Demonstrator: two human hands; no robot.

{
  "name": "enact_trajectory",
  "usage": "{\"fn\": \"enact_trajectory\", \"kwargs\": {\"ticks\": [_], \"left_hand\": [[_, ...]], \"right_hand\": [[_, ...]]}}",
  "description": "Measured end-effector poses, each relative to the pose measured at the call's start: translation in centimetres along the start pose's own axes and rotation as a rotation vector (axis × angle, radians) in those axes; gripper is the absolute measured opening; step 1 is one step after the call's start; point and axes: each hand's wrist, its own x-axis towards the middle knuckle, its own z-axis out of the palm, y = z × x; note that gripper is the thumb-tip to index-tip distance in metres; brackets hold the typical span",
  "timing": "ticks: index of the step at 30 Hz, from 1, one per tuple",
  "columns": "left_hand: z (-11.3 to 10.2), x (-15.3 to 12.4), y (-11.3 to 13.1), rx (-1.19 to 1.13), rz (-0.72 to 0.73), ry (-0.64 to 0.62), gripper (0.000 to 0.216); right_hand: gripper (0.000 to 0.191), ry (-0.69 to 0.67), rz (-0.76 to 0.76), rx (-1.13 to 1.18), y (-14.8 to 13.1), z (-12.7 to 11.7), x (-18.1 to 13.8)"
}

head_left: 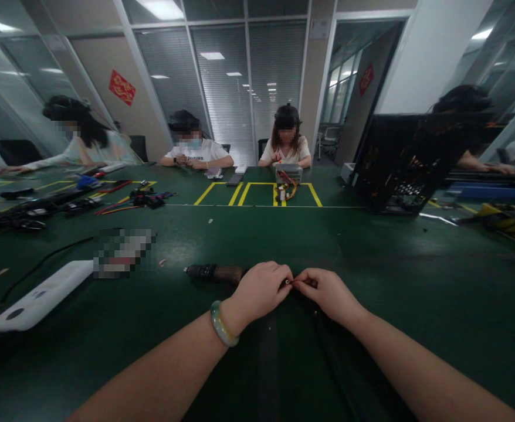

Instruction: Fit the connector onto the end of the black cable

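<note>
My left hand (260, 288), with a jade-green bangle (223, 323) on its wrist, is closed near the middle of the table. My right hand (328, 293) meets it, thumb and fingertips pinched together. Between the fingertips is a small dark piece with a shiny end (288, 282), too small to name. A dark drill-like tool (213, 272) lies on its side, its chuck pointing left. Its rear end is hidden by my left hand, so I cannot tell whether they touch. Below my right hand, a long black bar (334, 357) runs towards me.
A white device (41, 296) with a black cable lies left on the green table (187, 363). Loose cables (134, 199) lie behind it. A black computer case (398, 164) stands at the far right. Several people sit around the table, one before a grey metal box (289, 173) with coloured wires.
</note>
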Motion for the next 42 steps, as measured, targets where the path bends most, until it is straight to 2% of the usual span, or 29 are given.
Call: {"fn": "enact_trajectory", "kwargs": {"ticks": [9,31,42], "left_hand": [[-0.3,0.0,0.1,-0.005,-0.015,-0.015,0.008],[-0.1,0.2,0.2,0.010,-0.012,-0.005,0.005],[0.0,-0.2,-0.5,-0.050,0.012,0.010,0.017]], "right_hand": [[0.014,-0.049,0.024,-0.038,-0.6,-0.4,-0.3],[0.015,0.020,0.026,-0.053,0.2,0.3,0.1],[0.013,-0.017,0.032,-0.031,0.1,0.0,-0.2]]}}
